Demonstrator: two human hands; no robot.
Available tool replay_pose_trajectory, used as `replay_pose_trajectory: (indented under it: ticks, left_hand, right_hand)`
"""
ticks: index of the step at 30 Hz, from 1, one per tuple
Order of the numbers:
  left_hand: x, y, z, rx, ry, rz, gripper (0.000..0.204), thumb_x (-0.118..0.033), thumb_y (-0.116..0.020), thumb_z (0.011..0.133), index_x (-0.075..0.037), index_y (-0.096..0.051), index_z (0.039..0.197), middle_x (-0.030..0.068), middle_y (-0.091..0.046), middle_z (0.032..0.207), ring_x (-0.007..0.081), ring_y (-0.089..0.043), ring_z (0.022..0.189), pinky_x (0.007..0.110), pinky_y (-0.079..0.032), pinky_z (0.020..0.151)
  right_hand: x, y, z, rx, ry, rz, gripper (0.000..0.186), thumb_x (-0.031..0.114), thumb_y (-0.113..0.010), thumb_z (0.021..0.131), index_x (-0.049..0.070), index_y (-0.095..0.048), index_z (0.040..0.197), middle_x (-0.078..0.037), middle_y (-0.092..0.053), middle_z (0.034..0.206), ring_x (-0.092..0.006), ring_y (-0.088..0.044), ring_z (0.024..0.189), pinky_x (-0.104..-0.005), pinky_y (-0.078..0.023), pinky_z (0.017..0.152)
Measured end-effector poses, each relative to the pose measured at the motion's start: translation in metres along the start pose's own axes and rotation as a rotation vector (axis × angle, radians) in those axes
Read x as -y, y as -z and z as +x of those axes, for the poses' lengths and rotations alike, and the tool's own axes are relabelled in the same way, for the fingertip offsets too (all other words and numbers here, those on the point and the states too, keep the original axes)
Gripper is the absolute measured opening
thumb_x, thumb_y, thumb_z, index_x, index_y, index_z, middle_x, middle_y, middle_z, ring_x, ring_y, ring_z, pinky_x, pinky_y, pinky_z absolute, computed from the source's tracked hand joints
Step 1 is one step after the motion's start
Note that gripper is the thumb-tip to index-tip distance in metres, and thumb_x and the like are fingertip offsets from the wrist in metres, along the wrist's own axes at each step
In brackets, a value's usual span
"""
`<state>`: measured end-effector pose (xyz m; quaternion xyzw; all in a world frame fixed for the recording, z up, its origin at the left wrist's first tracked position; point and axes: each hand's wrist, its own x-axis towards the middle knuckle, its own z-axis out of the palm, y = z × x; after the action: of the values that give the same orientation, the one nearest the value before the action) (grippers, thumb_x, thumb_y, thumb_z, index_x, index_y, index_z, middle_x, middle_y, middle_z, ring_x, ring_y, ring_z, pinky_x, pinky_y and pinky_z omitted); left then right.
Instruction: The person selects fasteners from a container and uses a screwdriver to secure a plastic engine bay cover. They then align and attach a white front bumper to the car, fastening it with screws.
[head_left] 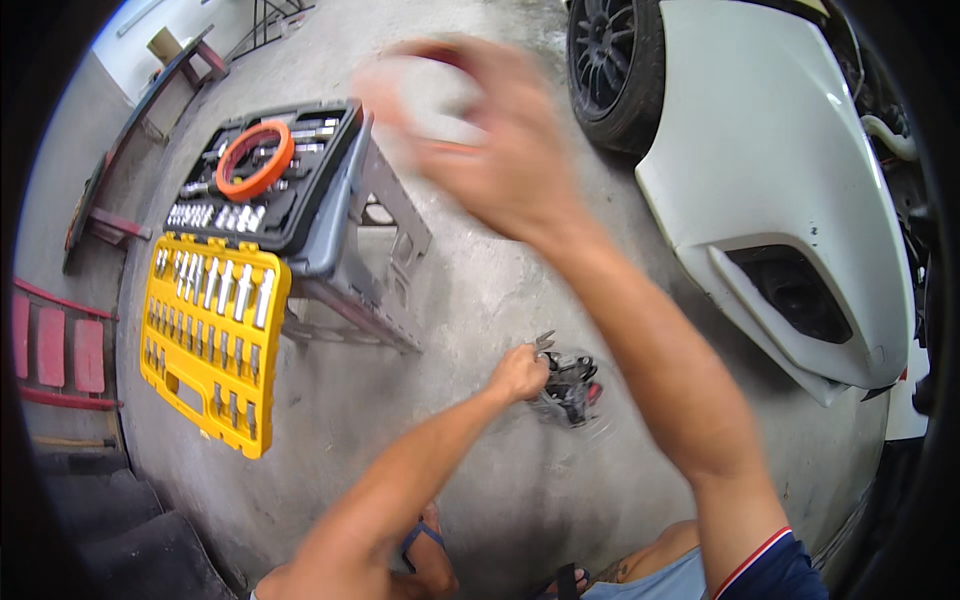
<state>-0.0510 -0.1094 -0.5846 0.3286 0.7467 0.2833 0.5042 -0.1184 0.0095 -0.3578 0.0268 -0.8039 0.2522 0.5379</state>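
Observation:
My right hand (pixel 485 135) is raised at upper middle, smeared by motion; a blurred orange curve shows among its fingers, too unclear to name. My left hand (pixel 520 372) is closed on a metal tool (pixel 543 340), possibly pliers, beside a cluster of black tools or parts (pixel 570 390) with a red piece, low in the middle. On a grey plastic stool (pixel 395 230) at left lies an open socket set case, its black half (pixel 300 215) bearing an orange ring (pixel 272 175), its yellow half (pixel 190 375) hanging down with rows of sockets and bits.
A white car bumper (pixel 760 130) fills the right, beside a black wheel (pixel 610 65). Along the left wall stand a dark bench (pixel 130 135), red slatted panels (pixel 50 345) and black objects (pixel 170 555). Grey concrete floor (pixel 480 280) lies beneath; my feet (pixel 430 550) show below.

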Motion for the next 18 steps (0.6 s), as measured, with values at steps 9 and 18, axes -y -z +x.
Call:
replay_pose_trajectory:
  ticks: [9,18]
  left_hand:
    - [0.009,-0.058,0.021,-0.158,0.063,-0.194,0.08,-0.035,-0.067,0.091,-0.007,-0.036,0.159,0.0292,-0.066,0.121,0.0365,-0.065,0.11,0.045,-0.052,0.096]
    - [-0.016,0.022,0.062,-0.064,-0.549,0.561,0.094,-0.051,-0.073,0.088,-0.01,-0.029,0.161,0.0308,-0.05,0.146,0.0417,-0.056,0.129,0.046,-0.045,0.11]
  right_hand:
    - [0.089,-0.163,0.046,0.444,-0.278,-0.275,0.061,0.05,-0.072,0.086,0.004,-0.067,0.126,-0.025,-0.059,0.134,-0.0392,-0.05,0.133,-0.0548,-0.033,0.113]
    - [-0.001,0.137,-0.116,0.706,-0.593,-0.444,0.049,0.046,-0.075,0.089,0.011,-0.069,0.124,-0.013,-0.065,0.132,-0.032,-0.061,0.124,-0.0485,-0.043,0.108]
